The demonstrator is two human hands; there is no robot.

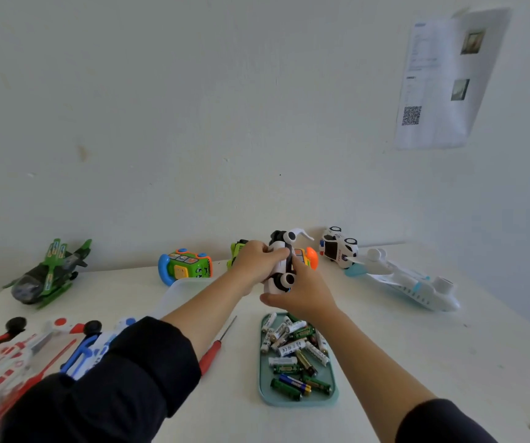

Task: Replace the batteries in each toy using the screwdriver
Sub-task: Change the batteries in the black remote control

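Closest to the person, at the left edge of the white tabletop [417, 353], lie a red and white toy plane [5, 359] and a blue and white toy plane [94, 346], partly hidden by a dark sleeve. Just right of that sleeve lies the red-handled screwdriver [214, 350], flat on the tabletop, with its thin metal tip pointing away. No hand touches it. Right beside it sits a pale green tray [265, 391] full of loose batteries [292, 346]. To the right of the tray there is a wide bare stretch of tabletop.

Past the tray, both hands hold a white and black toy car [281, 266] up off the tabletop, wheels showing. The left hand [257, 260] wraps its fingers around the far part of the car. The right hand [302, 292] grips the near part, thumb underneath. A clear plastic lid [177, 292] lies under the left arm.

Further back, near the wall, stand a green toy helicopter [49, 273] on the left, a green and orange toy camera [187, 266], a white toy police car [338, 247] and a long white and light blue toy plane [410, 282]. A printed paper sheet [449, 78] hangs on the wall.
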